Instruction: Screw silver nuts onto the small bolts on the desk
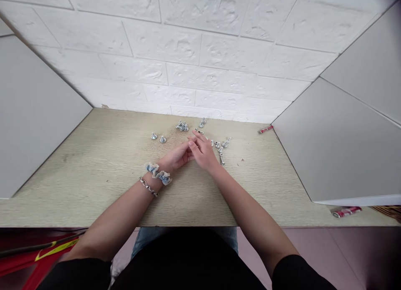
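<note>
My left hand (180,155) is turned partly palm up, its fingers curled and meeting the other hand. Over those fingertips lies my right hand (203,153), its thumb and fingers closing towards them. Whatever small thing may be between the hands is hidden. Just to the right are several loose bolts and nuts, among them a longer bolt (222,159). Behind the hands lie a cluster of bolts (182,125) and a pair of bolts (202,122). Left of the hands, a bolt (163,139) and another bolt (153,135) stand on their heads.
The wooden tabletop (119,152) ends at a white brick-patterned wall (181,77). Grey panels enclose the left (37,114) and right (313,144). A red battery (265,129) lies by the right panel, and a red cylinder (346,211) sits near the front edge.
</note>
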Tool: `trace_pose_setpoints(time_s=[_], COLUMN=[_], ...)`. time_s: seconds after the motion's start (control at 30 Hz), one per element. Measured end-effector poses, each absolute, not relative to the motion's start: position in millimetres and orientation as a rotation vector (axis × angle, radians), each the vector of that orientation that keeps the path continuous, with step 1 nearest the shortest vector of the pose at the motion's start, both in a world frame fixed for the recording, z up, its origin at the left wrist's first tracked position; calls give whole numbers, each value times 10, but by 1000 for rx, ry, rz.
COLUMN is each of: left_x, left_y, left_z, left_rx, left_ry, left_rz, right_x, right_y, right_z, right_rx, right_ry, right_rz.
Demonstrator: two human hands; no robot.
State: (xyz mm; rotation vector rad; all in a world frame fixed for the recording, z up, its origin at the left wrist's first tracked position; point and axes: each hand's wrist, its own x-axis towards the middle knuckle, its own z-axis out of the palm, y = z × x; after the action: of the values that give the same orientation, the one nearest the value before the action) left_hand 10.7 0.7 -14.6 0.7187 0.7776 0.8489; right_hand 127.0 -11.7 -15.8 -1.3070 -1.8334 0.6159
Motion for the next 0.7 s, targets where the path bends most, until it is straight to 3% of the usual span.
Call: trace_pose_setpoints(time_s=[0.3,0.7], left_x=[34,79], left_y=[99,33], left_z=[-72,-86], left_rx=[566,673], left_ry=[882,834], left_rz=[1020,852], right_x=[1297,1288], right_y=[-140,-102], right_z=[-104,-155], right_rx=[-1246,-1295], right_ry=[-1731,-1750], right_rz=[576,493])
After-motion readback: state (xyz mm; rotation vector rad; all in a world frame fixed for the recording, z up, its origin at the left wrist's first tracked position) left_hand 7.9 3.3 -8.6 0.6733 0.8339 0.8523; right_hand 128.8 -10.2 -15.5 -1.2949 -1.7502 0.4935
